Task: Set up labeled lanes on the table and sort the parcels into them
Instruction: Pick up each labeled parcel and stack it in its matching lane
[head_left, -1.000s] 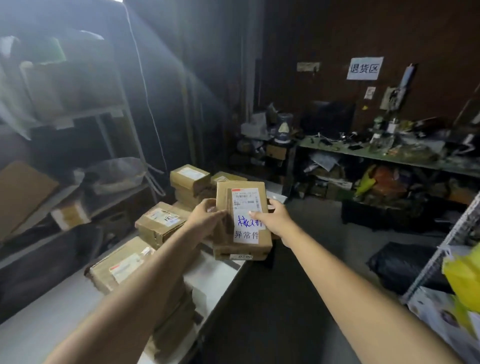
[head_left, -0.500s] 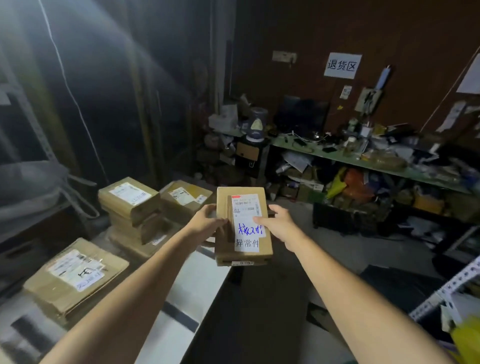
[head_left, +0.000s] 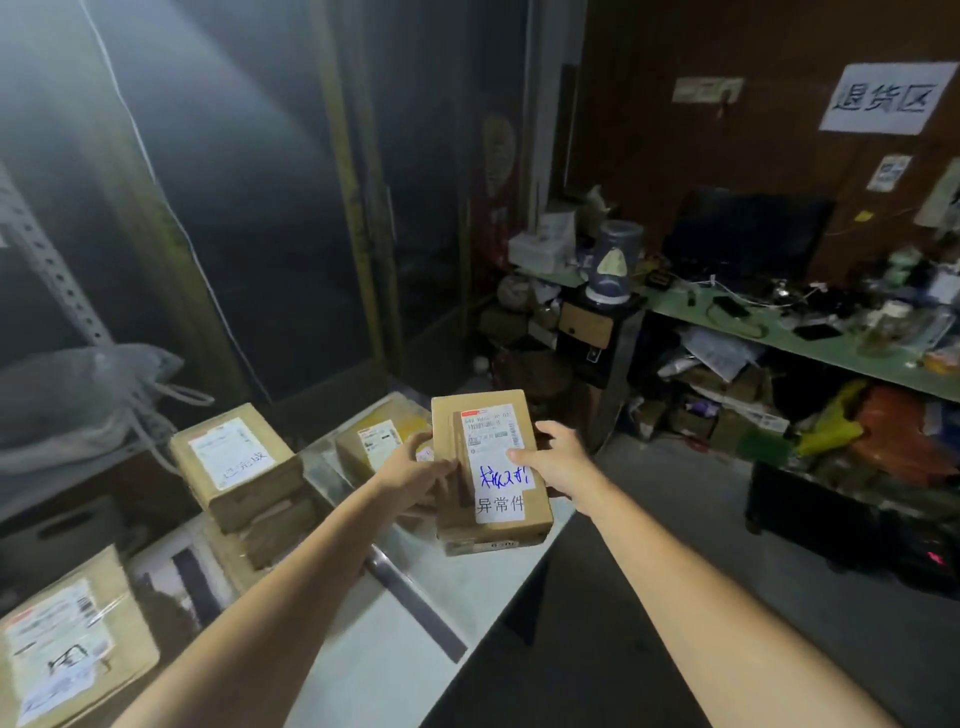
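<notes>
The person holds a small cardboard parcel (head_left: 491, 467) out in front of them, over the far right edge of the white table (head_left: 395, 649). Its long axis runs away from them, and the top face tips up toward their eyes, so the labels read upright to them. The lower white label (head_left: 500, 486) carries blue handwriting above the printed words 异常件 (the shipping label above it is too blurred to read).

The left hand (head_left: 410, 475) grips the parcel's left long side, fingers curled round the edge. The right hand (head_left: 558, 462) grips the right side with its thumb laid on the label.

Behind the left hand another parcel (head_left: 379, 441) lies on the table, partly hidden. Further left is a stack of parcels (head_left: 236, 465), and a larger carton (head_left: 67, 639) sits at the near left corner. A dark tape strip (head_left: 415, 608) crosses the tabletop between them.

The room is dim. A cluttered green bench (head_left: 779, 332) with a dark monitor (head_left: 748, 234) runs along the brown wall to the right, under a paper sign (head_left: 883, 98) reading 退货区
</notes>
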